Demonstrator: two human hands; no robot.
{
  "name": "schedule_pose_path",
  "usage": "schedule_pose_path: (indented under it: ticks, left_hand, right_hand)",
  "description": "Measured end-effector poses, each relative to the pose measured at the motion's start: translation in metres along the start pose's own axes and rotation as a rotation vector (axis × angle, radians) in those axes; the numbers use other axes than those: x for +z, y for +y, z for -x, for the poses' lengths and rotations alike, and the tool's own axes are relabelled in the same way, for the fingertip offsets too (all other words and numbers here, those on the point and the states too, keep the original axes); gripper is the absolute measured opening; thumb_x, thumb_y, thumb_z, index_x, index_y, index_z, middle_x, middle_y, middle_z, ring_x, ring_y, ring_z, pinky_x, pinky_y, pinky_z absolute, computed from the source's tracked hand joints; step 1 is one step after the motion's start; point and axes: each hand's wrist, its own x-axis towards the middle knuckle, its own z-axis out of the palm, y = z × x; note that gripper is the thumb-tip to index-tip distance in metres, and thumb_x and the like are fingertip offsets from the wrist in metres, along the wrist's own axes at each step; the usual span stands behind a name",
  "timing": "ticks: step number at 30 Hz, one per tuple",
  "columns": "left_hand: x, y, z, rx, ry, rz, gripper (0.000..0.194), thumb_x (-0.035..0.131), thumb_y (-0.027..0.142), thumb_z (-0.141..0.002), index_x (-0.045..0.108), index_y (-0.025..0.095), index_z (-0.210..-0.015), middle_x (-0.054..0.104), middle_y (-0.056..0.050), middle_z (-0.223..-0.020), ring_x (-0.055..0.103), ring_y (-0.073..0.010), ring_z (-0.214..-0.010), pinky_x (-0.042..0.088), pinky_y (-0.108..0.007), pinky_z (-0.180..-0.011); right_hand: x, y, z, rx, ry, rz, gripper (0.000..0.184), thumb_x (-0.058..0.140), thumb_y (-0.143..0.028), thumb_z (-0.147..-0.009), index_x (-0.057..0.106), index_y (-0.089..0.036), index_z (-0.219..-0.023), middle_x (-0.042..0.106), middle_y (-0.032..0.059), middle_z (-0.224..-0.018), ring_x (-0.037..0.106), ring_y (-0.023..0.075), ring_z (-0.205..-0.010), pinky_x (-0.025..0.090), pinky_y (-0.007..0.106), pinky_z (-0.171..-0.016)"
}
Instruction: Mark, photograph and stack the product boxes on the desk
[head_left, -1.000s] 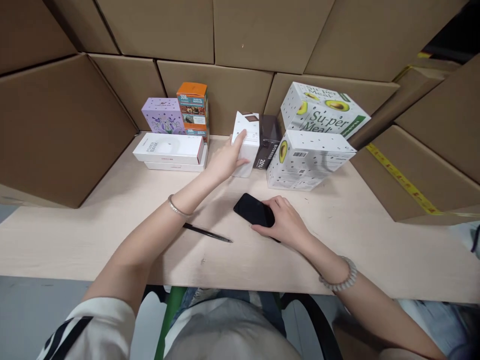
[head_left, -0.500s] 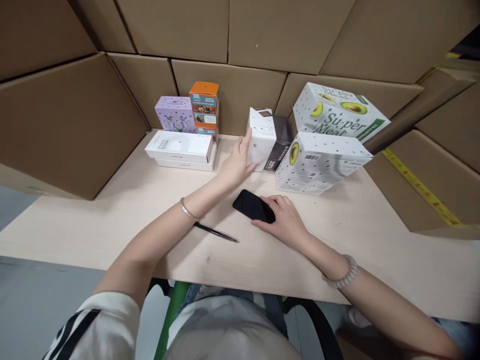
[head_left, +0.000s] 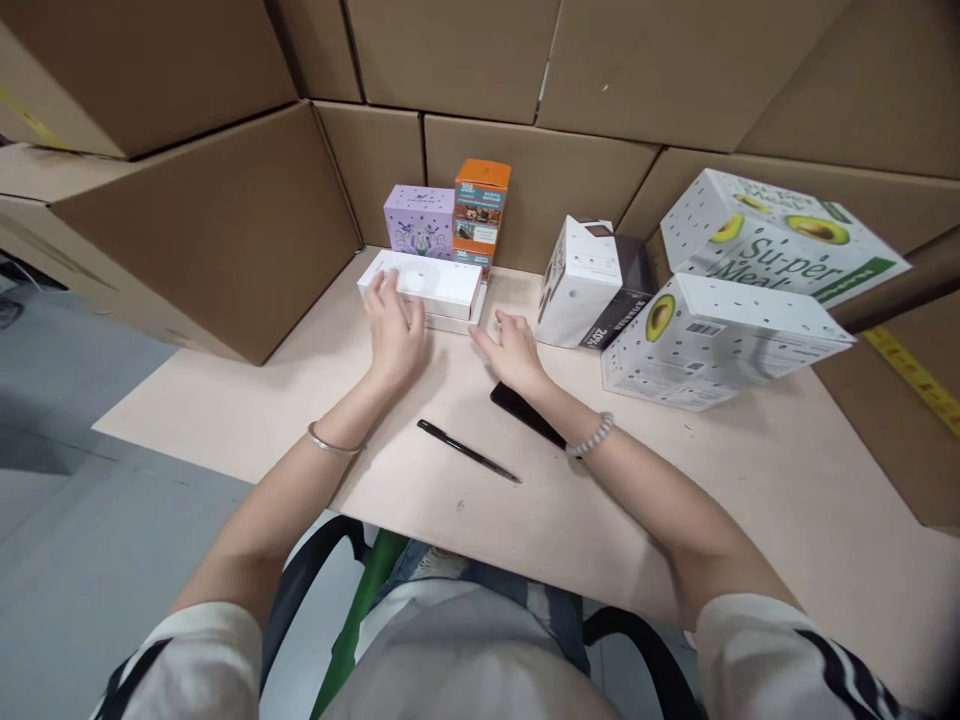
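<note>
One white box (head_left: 446, 288) lies on a lower box (head_left: 453, 325), left of the frame's upper centre. The left hand's (head_left: 397, 335) fingers meet the white box's left part; whether they grip, I cannot tell. The right hand (head_left: 515, 350), unclenched and empty, is near the lower box's right end.

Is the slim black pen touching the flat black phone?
Apart: the head view shows bare pale tabletop between the slim black pen and the flat black phone.
</note>
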Motion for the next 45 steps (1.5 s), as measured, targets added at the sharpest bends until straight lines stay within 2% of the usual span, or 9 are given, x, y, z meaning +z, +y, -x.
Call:
schedule_pose_path:
  ticks: [4, 9, 15, 18, 22, 26, 31, 38, 45]
  left_hand:
    - [0.000, -0.034, -0.020, -0.386, 0.063, 0.191, 0.077, 0.059, 0.063, -0.096, 0.037, 0.021, -0.157, 0.034, -0.021, -0.166, 0.027, -0.0315, -0.163, 0.020, -0.053, -0.135]
    - [-0.008, -0.040, -0.027, -0.483, 0.061, 0.208, 0.078, 0.063, 0.065, -0.093, 0.048, 0.016, -0.151, 0.047, -0.023, -0.152, 0.045, -0.0328, -0.151, 0.028, -0.051, -0.132]
    - [-0.018, 0.001, -0.010, -0.315, 0.114, 0.458, 0.054, 0.059, 0.066, -0.095, 0.077, 0.021, -0.118, 0.064, -0.011, -0.116, 0.063, -0.0241, -0.118, 0.061, -0.039, -0.096]
    - [-0.021, 0.032, 0.006, -0.206, 0.145, 0.557, 0.039, 0.060, 0.058, -0.097, 0.082, 0.025, -0.099, 0.067, -0.006, -0.092, 0.064, -0.0189, -0.101, 0.060, -0.032, -0.082]
    - [-0.026, 0.056, 0.022, -0.033, 0.232, 0.539, 0.032, 0.059, 0.050, -0.102, 0.082, 0.030, -0.093, 0.067, -0.003, -0.083, 0.065, -0.0182, -0.096, 0.058, -0.037, -0.090]
    - [-0.028, 0.057, 0.024, 0.068, 0.293, 0.576, 0.037, 0.053, 0.059, -0.103, 0.078, 0.033, -0.109, 0.067, -0.004, -0.101, 0.066, -0.0221, -0.114, 0.057, -0.041, -0.104]
    - [-0.024, 0.064, 0.025, -0.013, 0.008, 0.597, 0.062, 0.043, 0.079, -0.097, 0.053, 0.039, -0.143, 0.058, -0.006, -0.148, 0.058, -0.0281, -0.141, 0.061, -0.042, -0.105]
    - [-0.011, 0.083, 0.050, -0.134, -0.588, 0.858, 0.122, 0.073, 0.076, -0.082, -0.015, 0.050, -0.163, 0.053, -0.009, -0.160, 0.067, -0.0327, -0.133, 0.068, -0.042, -0.088]
    - [-0.011, 0.073, 0.046, -0.191, -0.637, 1.094, 0.123, 0.088, 0.049, -0.080, 0.002, 0.046, -0.168, 0.047, -0.005, -0.167, 0.055, -0.0363, -0.147, 0.057, -0.047, -0.114]
  right_hand:
    - [0.021, -0.024, -0.031, 0.097, 0.012, -0.009, 0.071, 0.045, -0.061, -0.101, 0.051, -0.010, -0.150, 0.050, 0.0247, -0.157, 0.045, 0.0421, -0.149, 0.031, 0.059, -0.124]
    - [0.025, -0.025, -0.027, 0.051, -0.024, -0.032, 0.076, 0.039, -0.064, -0.103, 0.042, -0.012, -0.159, 0.042, 0.0231, -0.165, 0.035, 0.0406, -0.157, 0.026, 0.062, -0.127]
    - [-0.016, -0.007, 0.009, -0.070, 0.194, -0.495, 0.068, 0.033, -0.066, -0.100, 0.043, -0.027, -0.155, 0.050, 0.0091, -0.162, 0.049, 0.0278, -0.149, 0.046, 0.053, -0.120]
    - [-0.046, 0.007, 0.028, 0.020, 0.279, -0.652, 0.060, 0.033, -0.069, -0.098, 0.052, -0.030, -0.140, 0.059, 0.0075, -0.150, 0.063, 0.0251, -0.135, 0.060, 0.045, -0.105]
    - [-0.068, 0.020, 0.056, 0.170, 0.255, -0.817, 0.045, 0.055, -0.065, -0.088, 0.056, -0.028, -0.113, 0.069, 0.0064, -0.127, 0.072, 0.0250, -0.115, 0.064, 0.044, -0.098]
    - [-0.073, 0.016, 0.085, 0.213, 0.067, -1.002, 0.041, 0.069, -0.051, -0.074, 0.063, -0.026, -0.105, 0.075, 0.0059, -0.125, 0.069, 0.0297, -0.123, 0.062, 0.047, -0.103]
    - [-0.072, 0.016, 0.118, 0.265, -0.217, -0.982, 0.053, 0.085, -0.047, -0.065, 0.071, -0.025, -0.111, 0.078, 0.0088, -0.125, 0.069, 0.0338, -0.123, 0.060, 0.051, -0.104]
    - [-0.058, 0.032, 0.133, 0.173, -0.238, -0.917, 0.065, 0.096, -0.049, -0.060, 0.069, -0.027, -0.115, 0.076, 0.0077, -0.129, 0.068, 0.0298, -0.122, 0.059, 0.045, -0.101]
    - [-0.065, 0.048, 0.136, 0.291, -0.364, -0.888, 0.058, 0.089, -0.069, -0.065, 0.073, -0.019, -0.088, 0.071, 0.0032, -0.076, 0.059, 0.0151, -0.064, 0.042, 0.030, -0.059]
